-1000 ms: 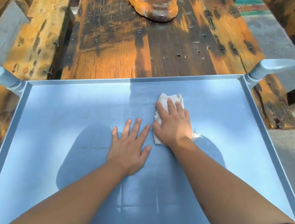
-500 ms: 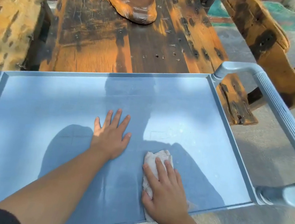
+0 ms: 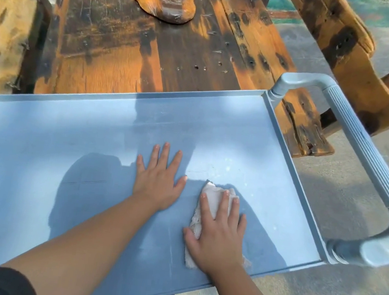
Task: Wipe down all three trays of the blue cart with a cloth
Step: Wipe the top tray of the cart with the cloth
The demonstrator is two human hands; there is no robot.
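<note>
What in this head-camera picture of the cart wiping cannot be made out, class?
- Lower two trays: hidden beneath the top tray in the head view.
- Cloth: largely covered by the right hand, so its full size is unclear.
- Tray's left end: cut off by the picture edge.
- Near corner of the cart handle: blurred.
- Tray surface under the left hand: hidden.

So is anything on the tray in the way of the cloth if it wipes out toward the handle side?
Nothing visible. The right hand presses the cloth flat on the tray, and the surface toward the handle is bare. The left hand rests on the other side.
</note>
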